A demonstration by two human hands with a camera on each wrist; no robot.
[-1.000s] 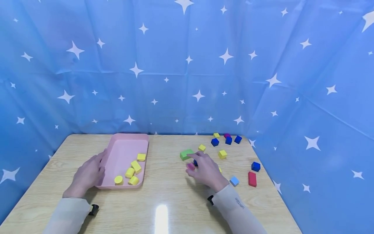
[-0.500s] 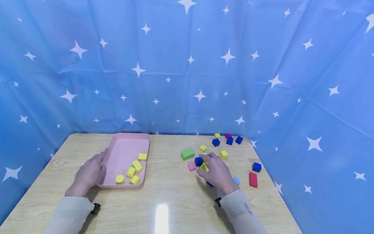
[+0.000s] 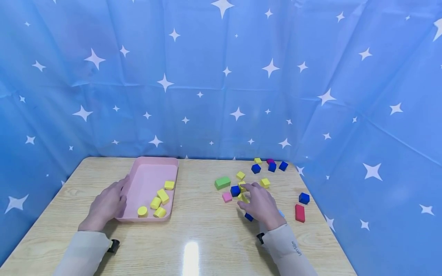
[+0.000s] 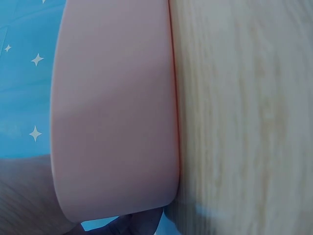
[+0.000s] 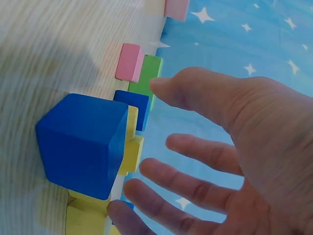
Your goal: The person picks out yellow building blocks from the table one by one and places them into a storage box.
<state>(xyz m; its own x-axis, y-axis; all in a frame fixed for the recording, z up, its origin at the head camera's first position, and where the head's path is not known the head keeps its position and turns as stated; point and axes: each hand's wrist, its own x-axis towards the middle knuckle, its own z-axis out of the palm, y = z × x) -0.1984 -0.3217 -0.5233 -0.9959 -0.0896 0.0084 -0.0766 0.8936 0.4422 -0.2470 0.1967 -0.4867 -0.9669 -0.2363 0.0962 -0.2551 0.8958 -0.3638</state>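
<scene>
My left hand holds the left side of a pink tray, thumb over the rim and fingers along the outside. In the left wrist view the tray's wall fills the middle. Several yellow blocks lie in the tray. My right hand hovers over the scattered blocks, fingers spread and bent slightly, holding nothing. Just left of its fingertips are a yellow block and a dark blue cube. A nearer blue cube looms large in the right wrist view.
A green block and a pink block lie left of the right hand. Further right are a red block and a blue cube. More blue and yellow blocks sit near the back edge, before a starry blue curtain.
My right hand has moved right, off the pink block and dark blue cube, uncovering them and yellow blocks beside them. The left hand stays at the tray.
</scene>
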